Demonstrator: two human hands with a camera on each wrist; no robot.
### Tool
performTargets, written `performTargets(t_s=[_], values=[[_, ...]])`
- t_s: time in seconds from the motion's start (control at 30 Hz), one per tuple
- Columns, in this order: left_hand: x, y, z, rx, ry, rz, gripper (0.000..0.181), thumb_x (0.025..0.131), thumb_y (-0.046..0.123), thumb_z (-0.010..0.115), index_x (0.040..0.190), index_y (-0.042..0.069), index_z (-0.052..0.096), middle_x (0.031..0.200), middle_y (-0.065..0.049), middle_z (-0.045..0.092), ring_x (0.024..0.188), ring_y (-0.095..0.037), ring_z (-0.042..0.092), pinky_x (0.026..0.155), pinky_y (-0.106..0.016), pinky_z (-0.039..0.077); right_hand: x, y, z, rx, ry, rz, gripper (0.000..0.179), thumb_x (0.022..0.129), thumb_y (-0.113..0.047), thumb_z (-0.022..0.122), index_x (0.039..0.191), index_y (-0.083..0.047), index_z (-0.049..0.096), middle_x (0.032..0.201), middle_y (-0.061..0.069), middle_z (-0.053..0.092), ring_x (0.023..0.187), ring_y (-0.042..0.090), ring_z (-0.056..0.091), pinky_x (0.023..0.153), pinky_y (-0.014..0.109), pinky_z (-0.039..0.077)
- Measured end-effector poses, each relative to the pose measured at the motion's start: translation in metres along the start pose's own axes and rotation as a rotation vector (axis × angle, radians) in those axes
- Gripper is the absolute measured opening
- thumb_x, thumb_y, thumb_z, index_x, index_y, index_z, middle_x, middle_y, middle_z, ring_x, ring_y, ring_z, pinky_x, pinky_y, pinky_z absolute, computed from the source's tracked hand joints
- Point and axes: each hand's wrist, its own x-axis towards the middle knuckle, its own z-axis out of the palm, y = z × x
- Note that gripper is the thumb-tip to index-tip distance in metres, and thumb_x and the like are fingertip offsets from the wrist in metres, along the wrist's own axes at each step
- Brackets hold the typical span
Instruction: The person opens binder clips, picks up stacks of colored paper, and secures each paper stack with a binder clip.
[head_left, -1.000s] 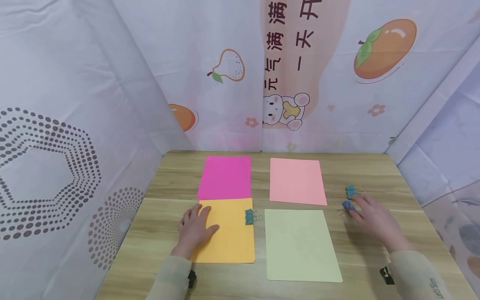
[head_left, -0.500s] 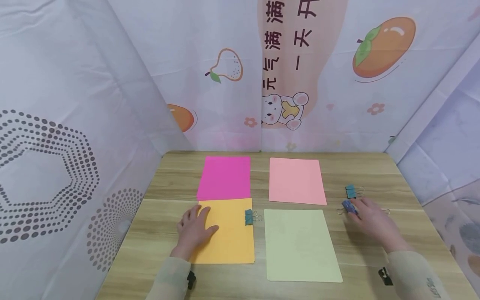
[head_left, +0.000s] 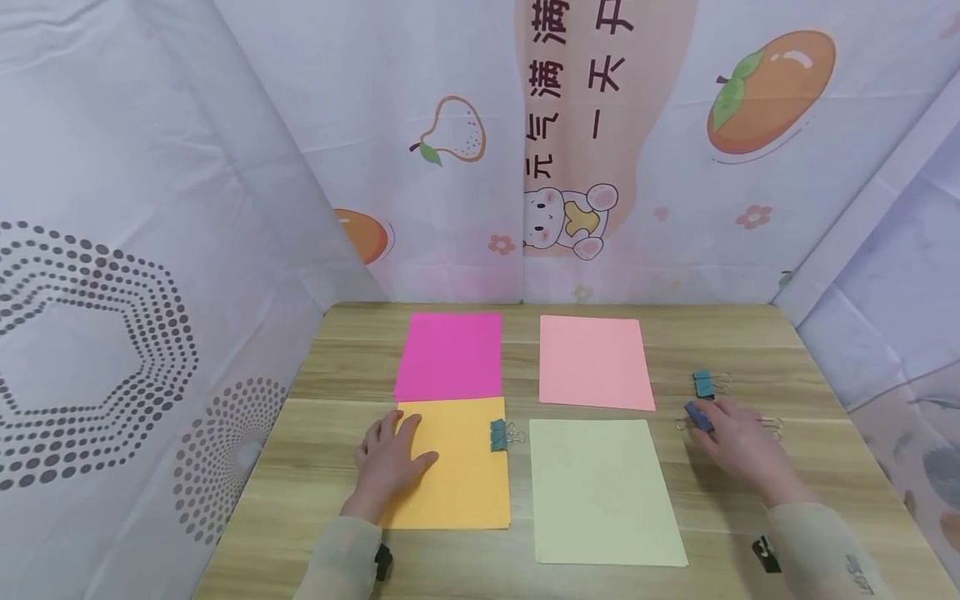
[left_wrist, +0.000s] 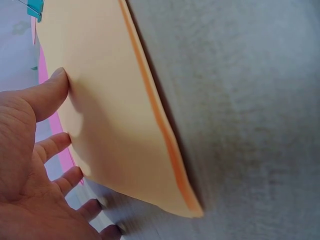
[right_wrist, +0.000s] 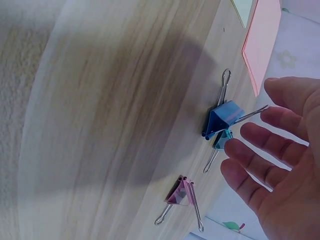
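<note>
My left hand [head_left: 390,458] rests with spread fingers on the left part of a stack of yellow-orange paper [head_left: 465,492]. In the left wrist view the thumb [left_wrist: 52,92] lies on the sheets, and other fingertips sit right at their edge. A teal binder clip [head_left: 498,434] grips the stack's right edge. At the right side of the table, my right hand [head_left: 746,437] is at a blue binder clip [head_left: 700,415]. The right wrist view shows its fingers loosely extended, with the index fingertip right at one wire handle of the blue clip [right_wrist: 225,116].
Another teal binder clip [head_left: 703,383] lies just behind the blue one. A pink binder clip [right_wrist: 180,192] lies near the right hand. Magenta paper [head_left: 450,354], pink paper [head_left: 595,361] and pale green paper [head_left: 603,492] lie on the wooden table. A printed curtain [head_left: 420,267] hangs behind.
The right hand's fingers have drawn together from a wider spread and moved off the teal clip to the blue one. The left hand has stayed on the yellow-orange paper.
</note>
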Motion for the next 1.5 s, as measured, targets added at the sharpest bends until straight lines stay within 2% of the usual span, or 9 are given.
performTargets(t_s=[0.63, 0.73, 0.97, 1.1, 1.3, 1.5], values=[[-0.001, 0.001, -0.002, -0.004, 0.000, 0.000, 0.070, 0.094, 0.044, 0.072, 0.153, 0.017, 0.045, 0.162, -0.017, 0.025, 0.145, -0.051, 0.020, 0.104, -0.075, 0.022, 0.000, -0.007, 0.000, -0.002, -0.001, -0.045, 0.042, 0.095, -0.015, 0.069, 0.132, 0.002, 0.058, 0.121, 0.035, 0.057, 0.104, 0.059, 0.061, 0.079, 0.070, 0.051], [-0.001, 0.000, -0.001, -0.001, 0.002, 0.002, 0.070, 0.094, 0.044, 0.072, 0.152, 0.017, 0.045, 0.162, -0.017, 0.026, 0.145, -0.051, 0.021, 0.103, -0.075, 0.022, -0.001, -0.006, 0.002, 0.010, 0.054, -0.087, 0.038, 0.092, -0.009, 0.072, 0.127, 0.001, 0.061, 0.116, 0.031, 0.059, 0.099, 0.055, 0.064, 0.077, 0.067, 0.053], [-0.001, 0.000, -0.002, -0.004, 0.002, 0.002, 0.070, 0.094, 0.044, 0.072, 0.152, 0.017, 0.045, 0.161, -0.018, 0.026, 0.145, -0.052, 0.021, 0.103, -0.075, 0.022, -0.001, -0.002, 0.009, 0.002, 0.271, -0.253, 0.038, 0.078, 0.005, 0.081, 0.112, -0.001, 0.066, 0.096, 0.019, 0.062, 0.073, 0.039, 0.067, 0.059, 0.054, 0.056], [-0.001, 0.000, -0.002, -0.014, 0.007, 0.007, 0.070, 0.094, 0.044, 0.072, 0.152, 0.017, 0.045, 0.161, -0.017, 0.026, 0.145, -0.051, 0.020, 0.103, -0.075, 0.022, 0.000, -0.001, 0.011, -0.015, 0.327, -0.302, 0.038, 0.073, 0.010, 0.083, 0.107, 0.000, 0.069, 0.090, 0.014, 0.064, 0.068, 0.035, 0.066, 0.059, 0.053, 0.054], [-0.002, 0.001, -0.003, -0.032, 0.004, 0.002, 0.069, 0.094, 0.043, 0.072, 0.153, 0.018, 0.045, 0.162, -0.016, 0.025, 0.146, -0.050, 0.019, 0.104, -0.074, 0.022, -0.002, -0.003, 0.010, -0.001, 0.276, -0.270, 0.030, 0.079, 0.009, 0.080, 0.105, 0.001, 0.069, 0.091, 0.011, 0.063, 0.068, 0.027, 0.063, 0.058, 0.048, 0.055], [-0.003, 0.003, -0.004, -0.033, -0.006, -0.003, 0.068, 0.095, 0.042, 0.072, 0.152, 0.017, 0.046, 0.162, -0.016, 0.025, 0.146, -0.050, 0.019, 0.104, -0.074, 0.021, -0.003, -0.005, 0.010, 0.043, 0.254, -0.244, 0.028, 0.081, 0.009, 0.078, 0.106, 0.002, 0.069, 0.096, 0.013, 0.063, 0.078, 0.034, 0.068, 0.064, 0.051, 0.057]])
